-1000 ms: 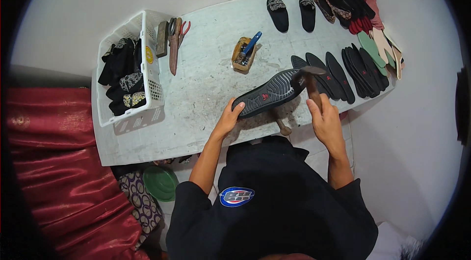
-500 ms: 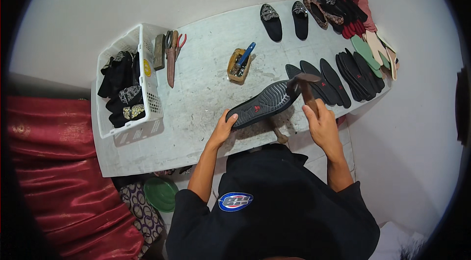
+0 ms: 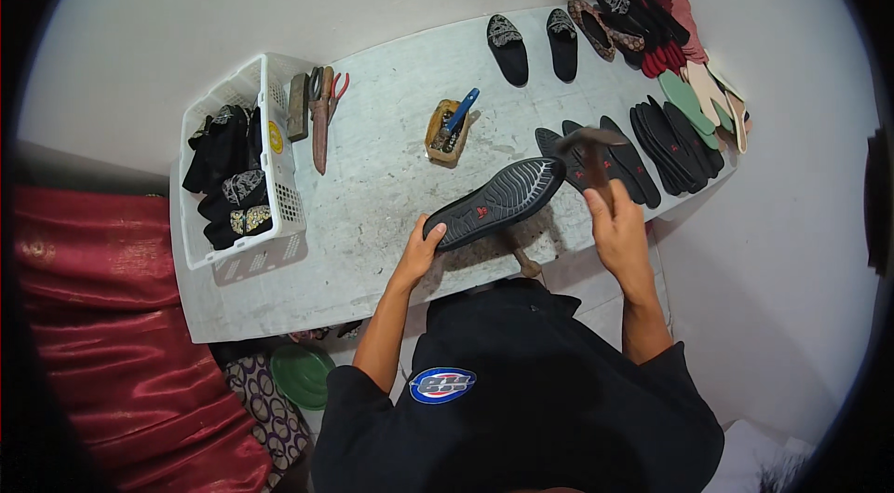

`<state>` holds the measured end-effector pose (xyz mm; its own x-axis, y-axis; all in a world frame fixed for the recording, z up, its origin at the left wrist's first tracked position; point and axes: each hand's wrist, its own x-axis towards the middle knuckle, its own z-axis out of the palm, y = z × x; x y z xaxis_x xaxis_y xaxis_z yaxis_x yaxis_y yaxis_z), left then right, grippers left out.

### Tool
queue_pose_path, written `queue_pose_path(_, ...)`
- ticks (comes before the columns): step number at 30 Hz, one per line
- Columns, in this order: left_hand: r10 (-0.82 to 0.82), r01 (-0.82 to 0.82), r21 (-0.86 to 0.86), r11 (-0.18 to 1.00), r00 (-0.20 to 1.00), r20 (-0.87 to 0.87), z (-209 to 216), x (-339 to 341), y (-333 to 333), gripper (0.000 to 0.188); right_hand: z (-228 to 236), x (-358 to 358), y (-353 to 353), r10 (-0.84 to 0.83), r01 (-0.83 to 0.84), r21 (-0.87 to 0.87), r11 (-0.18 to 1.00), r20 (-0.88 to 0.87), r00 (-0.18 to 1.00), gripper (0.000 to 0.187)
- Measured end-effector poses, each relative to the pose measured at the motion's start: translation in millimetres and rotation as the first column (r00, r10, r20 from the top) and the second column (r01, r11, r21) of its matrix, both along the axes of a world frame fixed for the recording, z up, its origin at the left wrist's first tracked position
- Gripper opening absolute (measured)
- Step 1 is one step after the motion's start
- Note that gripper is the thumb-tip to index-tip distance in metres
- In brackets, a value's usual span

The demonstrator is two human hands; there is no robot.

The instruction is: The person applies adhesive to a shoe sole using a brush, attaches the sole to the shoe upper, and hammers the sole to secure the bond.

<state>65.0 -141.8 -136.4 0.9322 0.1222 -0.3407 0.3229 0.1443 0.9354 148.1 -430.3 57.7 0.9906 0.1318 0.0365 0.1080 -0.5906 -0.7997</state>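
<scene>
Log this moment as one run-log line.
left hand: steadies black shoe, sole up | right hand: holds hammer raised by toe | table: white basket, spare soles

Both forearms reach up toward 12 o'clock. The left hand (image 3: 421, 249) is curled in a grip; the right hand (image 3: 615, 218), at 2 o'clock from it, is raised, fingers clenched.
</scene>
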Motion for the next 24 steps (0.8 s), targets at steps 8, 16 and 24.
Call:
queue_pose_path(8, 0.03, -0.03, -0.004, 1.0, 1.0, -0.002, 14, 3, -8, 0.036, -44, -14, -1, 0.028, -0.031, -0.145, 0.989, -0.025, 0.999, 0.029)
queue_pose_path(16, -0.006, 0.006, 0.022, 1.0, 1.0, -0.011, 19, 5, -4, 0.043, 8, -3, -2, -0.037, 0.037, 0.133, 0.99, -0.005, 0.999, 0.029)
queue_pose_path(24, -0.026, 0.025, 0.054, 0.998, 1.0, 0.01, 26, 5, -5, 0.039, -25, -4, -17, 0.036, -0.035, -0.167, 0.985, 0.005, 0.999, 0.032)
